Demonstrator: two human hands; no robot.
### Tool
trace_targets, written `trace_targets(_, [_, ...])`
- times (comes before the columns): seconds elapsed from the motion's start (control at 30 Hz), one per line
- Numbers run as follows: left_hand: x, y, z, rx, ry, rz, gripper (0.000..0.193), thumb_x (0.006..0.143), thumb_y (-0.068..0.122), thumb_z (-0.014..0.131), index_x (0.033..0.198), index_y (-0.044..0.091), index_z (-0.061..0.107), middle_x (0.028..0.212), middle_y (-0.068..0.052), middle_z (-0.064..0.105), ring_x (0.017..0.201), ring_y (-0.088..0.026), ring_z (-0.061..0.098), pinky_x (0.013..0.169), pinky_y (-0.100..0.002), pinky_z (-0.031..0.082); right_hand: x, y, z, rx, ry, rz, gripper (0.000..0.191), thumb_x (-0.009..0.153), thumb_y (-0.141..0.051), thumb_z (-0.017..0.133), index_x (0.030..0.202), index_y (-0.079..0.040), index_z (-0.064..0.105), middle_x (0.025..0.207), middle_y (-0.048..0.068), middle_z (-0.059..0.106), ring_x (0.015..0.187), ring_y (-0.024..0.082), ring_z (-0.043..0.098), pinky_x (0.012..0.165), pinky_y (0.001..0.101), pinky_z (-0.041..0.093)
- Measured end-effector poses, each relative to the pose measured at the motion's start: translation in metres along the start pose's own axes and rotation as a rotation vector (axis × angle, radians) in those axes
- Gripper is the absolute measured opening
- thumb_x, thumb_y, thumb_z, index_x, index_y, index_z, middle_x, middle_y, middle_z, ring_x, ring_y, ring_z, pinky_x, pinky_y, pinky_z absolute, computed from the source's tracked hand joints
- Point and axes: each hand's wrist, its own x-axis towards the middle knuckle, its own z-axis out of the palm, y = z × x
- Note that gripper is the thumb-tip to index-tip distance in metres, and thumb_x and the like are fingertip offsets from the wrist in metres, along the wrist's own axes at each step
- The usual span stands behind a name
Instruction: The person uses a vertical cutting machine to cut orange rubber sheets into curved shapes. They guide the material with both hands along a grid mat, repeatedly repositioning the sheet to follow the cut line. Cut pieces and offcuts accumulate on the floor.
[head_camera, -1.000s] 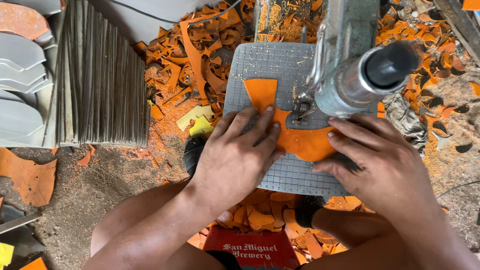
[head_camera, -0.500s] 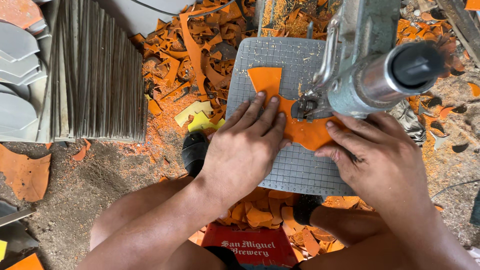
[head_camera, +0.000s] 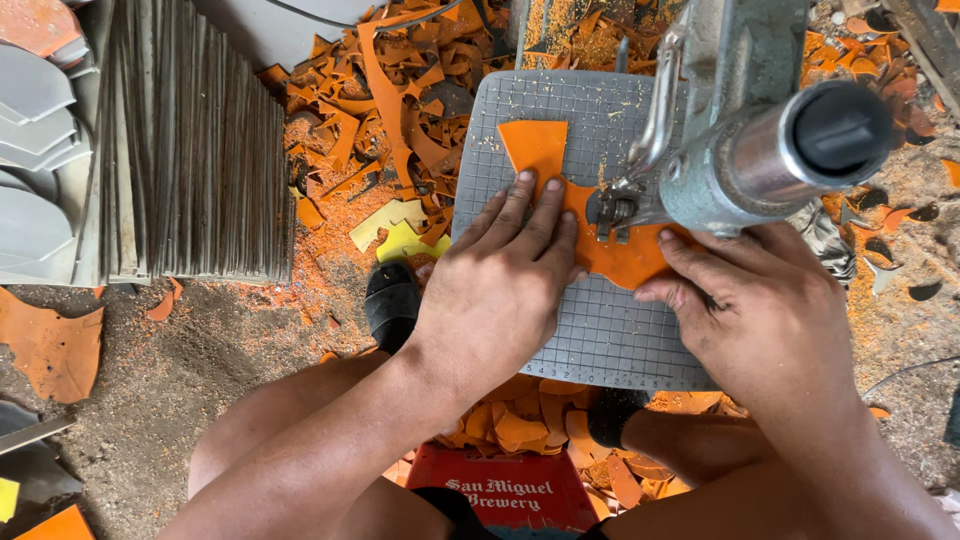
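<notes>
From the head camera, the left hand (head_camera: 500, 285) lies flat, fingers spread, pressing an orange sheet (head_camera: 560, 200) onto the gridded saw table (head_camera: 600, 330). The right hand (head_camera: 760, 310) presses the sheet's near edge, fingers extended. The blade (head_camera: 607, 212), partly hidden by the saw's arm, seems mid-cut. Judged from this, the sheet next needs steady turning, fingertips kept clear.

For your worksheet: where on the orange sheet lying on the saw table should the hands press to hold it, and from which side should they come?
Probably on its flat broad parts either side of the blade, from the near edge, as the left hand and right hand do: the orange sheet lies flat and thin on the gridded table.
</notes>
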Motion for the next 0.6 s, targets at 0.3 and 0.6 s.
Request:
trace_targets(0.3, [0.006,-0.001,0.002,0.004,0.018,0.002,0.041,0.093,0.02,0.07,0.123,-0.008,0.069,0.138,-0.028,0.063,0.135,-0.04,0.057,0.115,-0.046,0.045,0.002,0.002,0.003,0.001,0.01,0.033,0.03,0.08,-0.022,0.085,0.108,-0.013,0.082,0.109,0.004,0.077,0.104,0.024,0.069,0.09,0.0373,0.057])
trace_targets(0.6, [0.012,-0.004,0.005,0.001,0.014,-0.007,0.039,0.092,0.014,0.067,0.125,-0.008,0.068,0.14,-0.028,0.061,0.135,-0.041,0.056,0.116,-0.045,0.044,0.007,0.006,0.006,-0.029,0.02,0.05,0.033,0.076,-0.022,0.086,0.107,-0.011,0.082,0.097,0.006,0.077,0.094,0.027,0.068,0.082,0.04,0.057])
